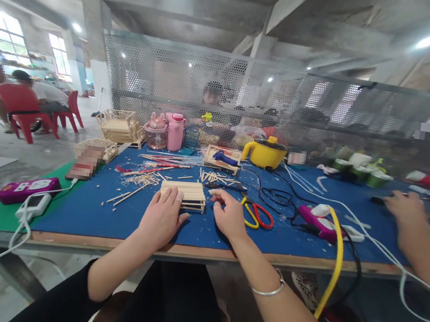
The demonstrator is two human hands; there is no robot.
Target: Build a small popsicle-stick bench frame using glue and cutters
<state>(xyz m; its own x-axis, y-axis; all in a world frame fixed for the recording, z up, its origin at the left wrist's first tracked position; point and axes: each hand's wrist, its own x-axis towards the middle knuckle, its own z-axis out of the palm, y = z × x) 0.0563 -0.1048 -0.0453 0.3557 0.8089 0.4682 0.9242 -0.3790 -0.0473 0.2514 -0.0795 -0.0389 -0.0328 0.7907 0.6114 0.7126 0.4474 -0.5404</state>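
Note:
A small bench-like model made of wooden sticks (190, 192) stands on the blue work mat. My left hand (162, 217) lies over its near left side, fingers flat on the top slats and thumb held apart. Just to the model's right hovers or rests my right hand (229, 216), its fingers loosely bent with a gap to the thumb and nothing visible in them. Scissors with yellow and red handles (262, 216) are right beside it. Loose wooden sticks (216, 178) are scattered behind the model. A blue glue gun (225, 158) sits on a wooden stick tray (210, 161).
Purple power strips (28, 190) (321, 223) lie left and right, with trailing cables. Along the back stand a pink bottle (175, 132), a yellow pot (266, 153) and a larger stick model (121, 126), before a perforated metal screen (163, 72). A co-worker's hand (405, 208) is at right.

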